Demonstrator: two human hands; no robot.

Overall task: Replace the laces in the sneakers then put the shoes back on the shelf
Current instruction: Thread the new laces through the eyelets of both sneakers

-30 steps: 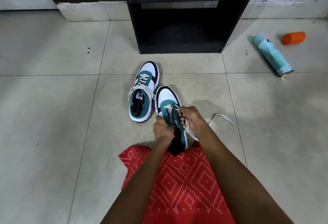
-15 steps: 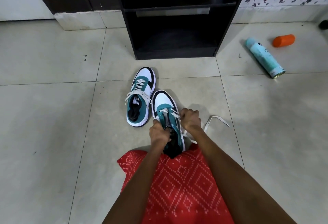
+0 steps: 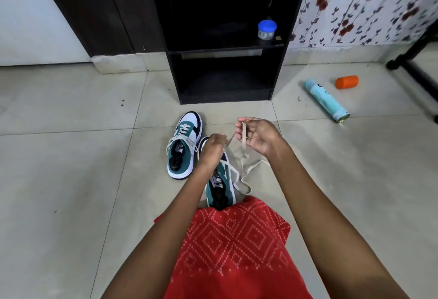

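Two teal, white and black sneakers lie on the tiled floor in front of a black shelf unit (image 3: 227, 78). The laced sneaker (image 3: 183, 147) stands on the left. The near sneaker (image 3: 219, 185) lies beside it, its toe hidden under my left hand (image 3: 212, 150), which hovers blurred over the shoe's front and grips one strand of the white lace (image 3: 246, 168). My right hand (image 3: 257, 137) is raised to the right of the shoe and pinches a stretch of that lace between thumb and fingers. The loose rest of the lace trails down to the floor.
A teal spray can (image 3: 326, 101) and an orange cap (image 3: 346, 82) lie on the floor at the right. A blue-lidded jar (image 3: 267, 30) stands on the shelf's middle board. A black stand's foot (image 3: 412, 71) is at far right. My red patterned garment (image 3: 234, 246) covers my lap.
My right hand has lifted away from the near sneaker, up and to the right, drawing the lace out. My left hand moved forward over the toe. The view has tilted up.
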